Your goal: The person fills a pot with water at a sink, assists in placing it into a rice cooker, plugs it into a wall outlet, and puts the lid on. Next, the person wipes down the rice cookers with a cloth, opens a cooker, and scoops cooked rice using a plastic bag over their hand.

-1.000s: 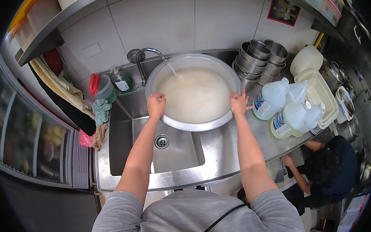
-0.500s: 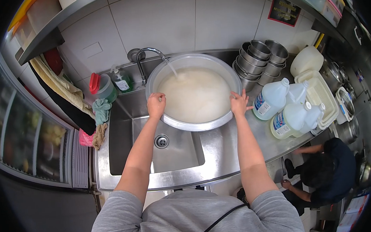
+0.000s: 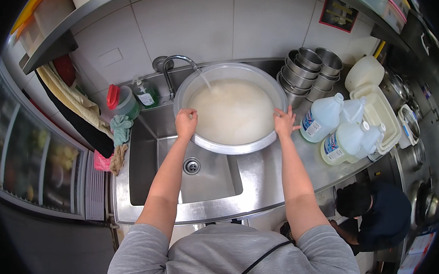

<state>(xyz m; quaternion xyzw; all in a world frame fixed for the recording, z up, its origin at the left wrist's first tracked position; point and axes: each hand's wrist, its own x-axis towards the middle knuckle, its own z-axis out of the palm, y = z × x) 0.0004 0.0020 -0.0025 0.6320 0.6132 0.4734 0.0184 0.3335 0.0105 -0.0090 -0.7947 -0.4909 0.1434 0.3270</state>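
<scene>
Co-worker's head (image 3: 354,199) shifted leftward; left hand (image 3: 186,123), right hand (image 3: 284,121) pinched on rim of basin (image 3: 235,149); running faucet (image 3: 166,79) could overfill it, uneven pull could slosh cloudy water (image 3: 235,111) out

Around me is a kitchen, apparently a commercial one: a long stainless-steel counter (image 3: 260,182) has a deep rectangular steel sink (image 3: 207,185) and a wide, round silver metal basin (image 3: 238,149). Stacked round steel pots (image 3: 298,76), big translucent plastic jugs (image 3: 324,114) and a grey-framed, glass-fronted refrigerator (image 3: 22,154) stand nearby.
</scene>
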